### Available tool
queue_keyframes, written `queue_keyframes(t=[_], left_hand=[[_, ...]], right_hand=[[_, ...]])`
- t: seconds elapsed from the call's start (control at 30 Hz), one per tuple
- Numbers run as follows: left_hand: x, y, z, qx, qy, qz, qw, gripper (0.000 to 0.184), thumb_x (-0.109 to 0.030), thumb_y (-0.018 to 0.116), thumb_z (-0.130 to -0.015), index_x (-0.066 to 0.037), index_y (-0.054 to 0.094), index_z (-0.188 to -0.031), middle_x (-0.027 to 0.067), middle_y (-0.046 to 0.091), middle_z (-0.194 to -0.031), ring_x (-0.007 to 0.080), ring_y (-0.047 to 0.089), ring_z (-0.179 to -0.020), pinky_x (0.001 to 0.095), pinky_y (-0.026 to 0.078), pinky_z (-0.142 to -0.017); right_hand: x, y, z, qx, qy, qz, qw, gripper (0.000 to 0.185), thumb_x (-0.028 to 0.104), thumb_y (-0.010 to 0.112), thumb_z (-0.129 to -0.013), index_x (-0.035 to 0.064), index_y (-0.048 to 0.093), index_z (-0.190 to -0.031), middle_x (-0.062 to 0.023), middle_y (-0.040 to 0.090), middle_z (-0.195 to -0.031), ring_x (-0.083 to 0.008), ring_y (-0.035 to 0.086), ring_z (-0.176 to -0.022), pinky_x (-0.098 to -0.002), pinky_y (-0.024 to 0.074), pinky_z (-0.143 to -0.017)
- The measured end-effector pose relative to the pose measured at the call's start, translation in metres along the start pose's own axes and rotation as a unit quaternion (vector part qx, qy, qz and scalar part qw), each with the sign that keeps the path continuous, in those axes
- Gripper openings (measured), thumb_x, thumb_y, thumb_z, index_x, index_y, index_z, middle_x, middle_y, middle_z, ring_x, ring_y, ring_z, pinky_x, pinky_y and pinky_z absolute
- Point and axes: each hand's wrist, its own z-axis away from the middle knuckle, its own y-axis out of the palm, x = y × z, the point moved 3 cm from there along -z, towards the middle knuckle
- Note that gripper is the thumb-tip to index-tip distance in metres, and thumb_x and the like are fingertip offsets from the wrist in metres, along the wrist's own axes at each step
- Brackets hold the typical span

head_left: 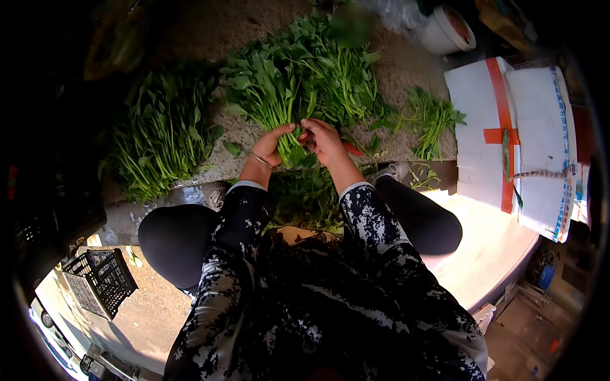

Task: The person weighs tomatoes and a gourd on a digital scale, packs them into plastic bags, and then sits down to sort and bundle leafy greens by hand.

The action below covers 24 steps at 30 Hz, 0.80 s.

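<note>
My left hand (270, 145), with a bangle at the wrist, is closed around the lower stems of a bunch of leafy greens (270, 95). The leaves point away from me and the cut stem ends toward me. Close beside it, my right hand (325, 141) has its fingers pinched together at the stems. A bit of red shows at those fingertips, too small to make out. A thin red piece (351, 148) lies just right of the right hand. Behind the bunch spreads a loose pile of the same greens (346, 79).
More greens (162, 127) lie at the left, with a small heap (438, 124) at the right. White boxes with red tape (473, 117) stand at the right, below a white bucket (438, 35). Loose greens (305, 197) lie between my knees. A black crate (95, 279) sits lower left.
</note>
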Motion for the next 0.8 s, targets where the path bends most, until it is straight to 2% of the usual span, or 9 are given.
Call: queue_keyframes(t=[0.03, 0.07, 0.17, 0.33, 0.43, 0.5, 0.63, 0.7, 0.8], left_hand=[[-0.002, 0.002, 0.002, 0.004, -0.005, -0.012, 1.000, 0.038, -0.025, 0.067, -0.071, -0.005, 0.056, -0.103, 0.0101, 0.045, -0.119, 0.0182, 0.044, -0.104, 0.0342, 0.036, -0.084], [-0.006, 0.007, 0.004, 0.043, 0.040, -0.021, 0.998, 0.019, -0.020, 0.059, -0.079, -0.006, 0.058, -0.092, 0.0055, 0.059, -0.082, 0.0181, 0.058, -0.073, 0.0317, 0.049, -0.063], [-0.009, 0.015, 0.013, 0.024, 0.013, 0.013, 1.000, 0.019, -0.019, 0.058, -0.078, -0.006, 0.058, -0.092, 0.0062, 0.060, -0.082, 0.0189, 0.058, -0.074, 0.0329, 0.049, -0.065], [-0.001, 0.007, 0.004, 0.076, 0.028, 0.059, 0.995, 0.021, -0.014, 0.057, -0.077, 0.000, 0.055, -0.093, 0.0100, 0.061, -0.083, 0.0200, 0.058, -0.074, 0.0326, 0.048, -0.070], [-0.004, 0.009, 0.008, 0.082, 0.032, 0.074, 0.993, 0.020, -0.011, 0.057, -0.077, 0.000, 0.055, -0.093, 0.0093, 0.060, -0.081, 0.0195, 0.058, -0.074, 0.0321, 0.048, -0.070], [-0.005, 0.007, 0.008, 0.085, 0.069, 0.108, 0.988, 0.030, -0.012, 0.054, -0.081, -0.001, 0.049, -0.108, 0.0076, 0.058, -0.088, 0.0187, 0.057, -0.078, 0.0323, 0.049, -0.069], [-0.003, 0.007, 0.008, 0.143, 0.067, 0.141, 0.977, 0.030, -0.012, 0.055, -0.081, -0.001, 0.049, -0.107, 0.0076, 0.058, -0.090, 0.0186, 0.057, -0.078, 0.0330, 0.049, -0.071], [-0.001, 0.005, 0.005, 0.160, 0.042, 0.128, 0.978, 0.028, -0.015, 0.054, -0.082, -0.001, 0.050, -0.106, 0.0089, 0.058, -0.093, 0.0197, 0.058, -0.081, 0.0340, 0.049, -0.074], [0.000, 0.008, 0.008, 0.107, 0.031, 0.063, 0.992, 0.026, -0.021, 0.059, -0.079, -0.003, 0.059, -0.098, 0.0068, 0.058, -0.097, 0.0179, 0.055, -0.085, 0.0299, 0.046, -0.074]], right_hand=[[0.001, 0.002, -0.001, 0.009, 0.008, -0.029, 1.000, 0.015, 0.023, 0.060, -0.079, 0.0085, 0.057, -0.084, -0.0010, 0.059, -0.072, -0.0100, 0.053, -0.055, -0.0220, 0.0319, -0.044], [0.002, -0.001, 0.004, -0.001, -0.009, -0.074, 0.997, 0.012, 0.019, 0.059, -0.079, 0.0068, 0.057, -0.081, -0.0026, 0.060, -0.071, -0.0081, 0.053, -0.055, -0.0221, 0.0334, -0.043], [-0.003, -0.019, 0.024, -0.058, -0.084, -0.061, 0.993, 0.012, 0.017, 0.057, -0.080, 0.0050, 0.055, -0.079, -0.0044, 0.062, -0.077, -0.0077, 0.052, -0.055, -0.0220, 0.0346, -0.043], [-0.006, -0.021, 0.060, -0.117, -0.171, 0.028, 0.978, 0.021, 0.011, 0.057, -0.081, -0.0017, 0.057, -0.097, -0.0060, 0.063, -0.082, -0.0065, 0.053, -0.058, -0.0184, 0.0396, -0.045], [0.002, -0.011, 0.067, -0.167, -0.213, 0.027, 0.962, 0.020, 0.012, 0.059, -0.081, -0.0015, 0.057, -0.095, -0.0055, 0.063, -0.080, -0.0065, 0.054, -0.059, -0.0179, 0.0403, -0.046], [0.012, -0.006, 0.072, -0.181, -0.240, 0.014, 0.954, 0.019, 0.012, 0.059, -0.080, -0.0015, 0.057, -0.094, -0.0054, 0.062, -0.080, -0.0072, 0.055, -0.061, -0.0181, 0.0408, -0.047], [0.031, 0.001, 0.067, -0.170, -0.305, 0.031, 0.937, 0.018, 0.011, 0.062, -0.078, -0.0002, 0.058, -0.092, -0.0030, 0.061, -0.075, -0.0065, 0.055, -0.062, -0.0177, 0.0414, -0.048], [0.024, 0.003, 0.049, -0.150, -0.297, 0.120, 0.935, 0.018, 0.012, 0.064, -0.076, -0.0001, 0.058, -0.089, -0.0035, 0.061, -0.074, -0.0084, 0.056, -0.061, -0.0213, 0.0429, -0.052], [0.009, 0.018, 0.039, -0.117, -0.319, 0.374, 0.863, 0.017, 0.015, 0.061, -0.077, 0.0007, 0.059, -0.086, -0.0091, 0.061, -0.072, -0.0197, 0.058, -0.060, -0.0297, 0.0445, -0.055]])
